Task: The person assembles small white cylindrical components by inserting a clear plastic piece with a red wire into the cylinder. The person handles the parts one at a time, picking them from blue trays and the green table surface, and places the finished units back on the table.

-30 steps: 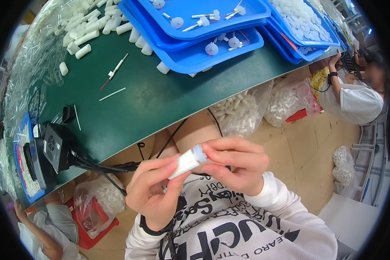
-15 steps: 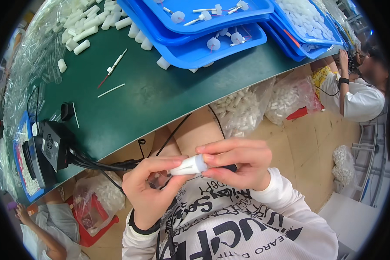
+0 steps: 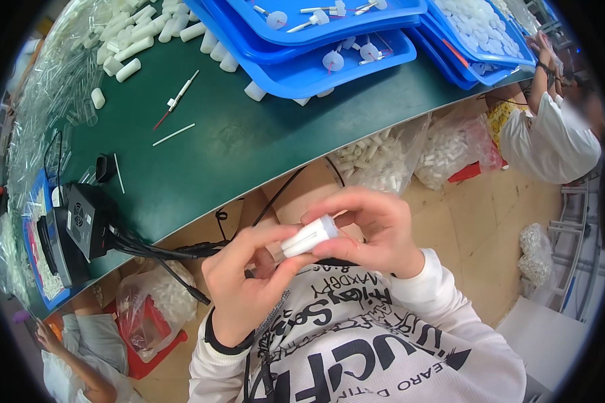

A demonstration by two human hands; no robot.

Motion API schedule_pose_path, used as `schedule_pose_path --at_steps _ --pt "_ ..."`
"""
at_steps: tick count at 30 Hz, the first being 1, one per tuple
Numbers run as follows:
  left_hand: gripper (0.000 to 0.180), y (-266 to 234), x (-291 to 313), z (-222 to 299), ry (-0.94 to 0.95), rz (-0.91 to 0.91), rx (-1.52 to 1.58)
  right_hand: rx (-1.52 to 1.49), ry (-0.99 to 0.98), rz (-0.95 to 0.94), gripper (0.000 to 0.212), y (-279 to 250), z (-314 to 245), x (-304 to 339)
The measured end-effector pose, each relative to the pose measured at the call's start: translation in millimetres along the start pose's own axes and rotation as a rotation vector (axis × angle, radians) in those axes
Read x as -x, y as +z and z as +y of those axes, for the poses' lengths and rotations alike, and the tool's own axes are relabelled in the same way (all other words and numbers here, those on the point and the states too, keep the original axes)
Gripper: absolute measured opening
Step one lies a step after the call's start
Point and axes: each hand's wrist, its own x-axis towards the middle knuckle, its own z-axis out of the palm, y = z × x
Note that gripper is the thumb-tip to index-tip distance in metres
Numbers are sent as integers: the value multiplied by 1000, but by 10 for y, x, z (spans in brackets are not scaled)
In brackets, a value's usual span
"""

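Above my lap I hold a short white plastic cylinder (image 3: 308, 239), tilted up to the right. A narrow slot runs along its side, and a translucent round cap (image 3: 329, 226) sits on its right end. My left hand (image 3: 243, 272) pinches its left end between thumb and fingers; a clear piece shows partly there, mostly hidden. My right hand (image 3: 382, 232) curls round the capped end, thumb below and fingertip above, touching the rim. On the green table lie a thin white rod with a red tip (image 3: 175, 101) and a plain thin white stick (image 3: 174, 134).
Blue trays (image 3: 275, 84) with white discs on stems stand at the table's far side. White cylinders (image 3: 138, 47) lie heaped at the far left beside clear tubes (image 3: 44, 101). A black box with cables (image 3: 91, 218) sits at the left edge. People work on both sides.
Both hands have moved slightly up with the cylinder, turning its capped end more upward. My right fingers have shifted from across the cap to its rim, leaving the cap more visible.
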Motion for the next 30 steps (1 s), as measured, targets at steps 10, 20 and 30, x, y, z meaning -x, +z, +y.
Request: schedule_pose_path --at_steps 10,20,30 --pt "48 -84 7 -61 -53 -220 344 53 -69 43 25 -112 -41 -28" --pt "36 -63 98 -39 -259 -101 672 97 -119 -21 23 -133 -27 -42" --pt "32 -37 79 -4 -305 -55 766 172 20 -96 20 -159 -113 -23"
